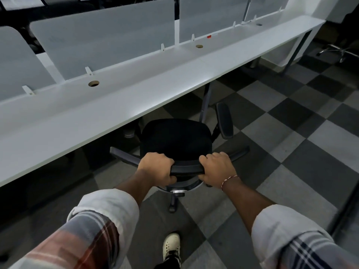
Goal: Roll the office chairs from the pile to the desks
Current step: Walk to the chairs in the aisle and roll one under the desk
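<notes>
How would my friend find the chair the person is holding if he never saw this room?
Find the long white desk that crosses the room. At the middle of its front edge stands a black office chair. It is the only one with the left hand and the right hand gripping its backrest; the other chair, far right, shows just shiny metal legs.

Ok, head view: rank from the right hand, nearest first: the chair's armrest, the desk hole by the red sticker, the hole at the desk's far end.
1. The armrest, just ahead of the right hand, on the chair's right side.
2. The hole by the red sticker, midway along the desk; the red sticker sits just beyond it.
3. The far-end hole, up the desk, rightward.
</notes>
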A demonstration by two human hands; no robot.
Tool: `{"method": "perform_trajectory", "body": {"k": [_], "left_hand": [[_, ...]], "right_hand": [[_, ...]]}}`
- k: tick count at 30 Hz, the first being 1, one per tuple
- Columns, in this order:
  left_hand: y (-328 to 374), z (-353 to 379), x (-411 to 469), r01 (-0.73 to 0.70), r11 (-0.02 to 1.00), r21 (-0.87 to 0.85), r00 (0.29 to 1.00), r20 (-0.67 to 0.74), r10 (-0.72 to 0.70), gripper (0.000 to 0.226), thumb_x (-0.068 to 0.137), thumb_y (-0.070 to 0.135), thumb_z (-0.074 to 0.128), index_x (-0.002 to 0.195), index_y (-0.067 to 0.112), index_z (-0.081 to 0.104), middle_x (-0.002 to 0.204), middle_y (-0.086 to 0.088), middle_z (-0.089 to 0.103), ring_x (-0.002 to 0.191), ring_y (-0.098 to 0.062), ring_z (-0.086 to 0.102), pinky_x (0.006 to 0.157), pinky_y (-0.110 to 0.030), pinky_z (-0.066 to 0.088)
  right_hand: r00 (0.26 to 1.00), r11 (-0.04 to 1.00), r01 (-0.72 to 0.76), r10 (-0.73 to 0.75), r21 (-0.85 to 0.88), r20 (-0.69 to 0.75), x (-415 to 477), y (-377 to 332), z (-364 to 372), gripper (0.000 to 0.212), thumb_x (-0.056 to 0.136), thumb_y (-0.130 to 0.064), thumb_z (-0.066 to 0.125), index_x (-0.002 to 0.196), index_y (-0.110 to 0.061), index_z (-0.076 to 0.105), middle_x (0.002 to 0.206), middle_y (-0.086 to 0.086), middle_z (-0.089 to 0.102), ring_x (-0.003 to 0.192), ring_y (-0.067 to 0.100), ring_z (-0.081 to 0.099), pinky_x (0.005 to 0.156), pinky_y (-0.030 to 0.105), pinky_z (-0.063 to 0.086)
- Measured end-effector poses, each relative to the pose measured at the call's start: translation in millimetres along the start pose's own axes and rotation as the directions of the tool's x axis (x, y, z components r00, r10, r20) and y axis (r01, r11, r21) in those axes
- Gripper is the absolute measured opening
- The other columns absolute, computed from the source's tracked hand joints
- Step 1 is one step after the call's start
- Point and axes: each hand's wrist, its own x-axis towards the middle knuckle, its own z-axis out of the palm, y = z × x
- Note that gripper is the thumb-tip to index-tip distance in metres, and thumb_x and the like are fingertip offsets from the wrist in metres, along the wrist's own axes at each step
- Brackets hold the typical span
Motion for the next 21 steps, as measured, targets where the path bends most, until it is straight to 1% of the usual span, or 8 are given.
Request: {"method": "perform_trajectory", "body": {"k": [3, 5, 7, 12, 15, 17, 19, 21], "left_hand": [[17, 4, -22, -0.016, 1.0, 0.016, 1.0, -0.003, 0.016, 0.035, 0.08, 0.062, 0.053, 0.087, 0.029, 0.06, 0.072, 0.009, 0.058, 0.063, -0.014, 0.054, 0.056, -0.03, 0.037], [32, 6, -35, -0.027, 1.0, 0.007, 1.0, -0.016, 0.027, 0.033, 0.08, 0.062, 0.053, 0.084, 0.029, 0.056, 0.071, 0.01, 0.055, 0.062, -0.013, 0.051, 0.057, -0.03, 0.036], [50, 8, -44, -0.046, 0.999, -0.011, 0.999, -0.023, 0.046, 0.033, 0.081, 0.062, 0.053, 0.084, 0.029, 0.056, 0.071, 0.009, 0.055, 0.064, -0.014, 0.052, 0.058, -0.03, 0.037], [84, 10, -56, -0.108, 0.994, 0.031, 0.994, -0.031, 0.109, 0.036, 0.082, 0.061, 0.051, 0.092, 0.028, 0.062, 0.076, 0.007, 0.06, 0.074, -0.02, 0.063, 0.062, -0.03, 0.042], [93, 5, -56, -0.148, 0.987, 0.058, 0.987, -0.048, 0.151, 0.036, 0.08, 0.059, 0.053, 0.094, 0.028, 0.064, 0.084, 0.004, 0.066, 0.08, -0.023, 0.065, 0.065, -0.031, 0.043], [99, 3, -53, -0.186, 0.979, 0.084, 0.981, -0.047, 0.19, 0.036, 0.08, 0.059, 0.054, 0.094, 0.028, 0.065, 0.086, 0.004, 0.067, 0.081, -0.022, 0.065, 0.064, -0.031, 0.041], [104, -1, -46, -0.226, 0.969, 0.1, 0.972, -0.035, 0.231, 0.036, 0.079, 0.06, 0.054, 0.094, 0.028, 0.064, 0.086, 0.005, 0.067, 0.081, -0.022, 0.064, 0.064, -0.031, 0.039], [108, -4, -35, -0.258, 0.961, 0.097, 0.964, -0.039, 0.263, 0.038, 0.077, 0.061, 0.054, 0.092, 0.028, 0.065, 0.084, 0.006, 0.066, 0.076, -0.021, 0.061, 0.063, -0.031, 0.04]], "right_hand": [[0.998, 1.0, -0.013, 0.012, 0.013, 0.064, -30, -7, -7, 0.039, 0.069, -0.051, 0.074, 0.085, -0.021, 0.056, 0.076, 0.0, 0.063, 0.073, 0.024, 0.061, 0.068, 0.036, 0.04], [0.996, 0.999, -0.032, 0.032, 0.003, 0.084, -51, -9, -14, 0.038, 0.074, -0.052, 0.071, 0.089, -0.021, 0.056, 0.081, 0.001, 0.064, 0.078, 0.024, 0.062, 0.072, 0.037, 0.041], [0.988, 0.998, -0.055, 0.054, 0.001, 0.144, -72, -7, -20, 0.036, 0.08, -0.051, 0.065, 0.095, -0.02, 0.054, 0.089, 0.001, 0.065, 0.087, 0.025, 0.061, 0.077, 0.037, 0.039], [0.974, 0.992, -0.12, 0.124, -0.032, 0.191, -117, -4, -26, 0.037, 0.084, -0.049, 0.061, 0.103, -0.018, 0.053, 0.099, 0.003, 0.065, 0.097, 0.026, 0.06, 0.083, 0.038, 0.039], [0.962, 0.985, -0.168, 0.169, -0.025, 0.216, -135, -5, -31, 0.037, 0.084, -0.048, 0.062, 0.103, -0.018, 0.052, 0.098, 0.003, 0.064, 0.096, 0.026, 0.06, 0.082, 0.037, 0.038], [0.956, 0.98, -0.199, 0.199, -0.023, 0.217, -147, -5, -31, 0.036, 0.08, -0.048, 0.066, 0.097, -0.019, 0.053, 0.091, 0.002, 0.064, 0.089, 0.025, 0.061, 0.077, 0.037, 0.04], [0.947, 0.972, -0.233, 0.236, -0.04, 0.217, -157, -4, -32, 0.038, 0.073, -0.049, 0.072, 0.087, -0.019, 0.054, 0.078, 0.0, 0.063, 0.076, 0.024, 0.061, 0.069, 0.035, 0.042], [0.942, 0.966, -0.254, 0.26, -0.054, 0.211, -164, 2, -35, 0.037, 0.076, -0.051, 0.069, 0.089, -0.019, 0.054, 0.079, 0.0, 0.062, 0.076, 0.023, 0.06, 0.067, 0.034, 0.039]]}}
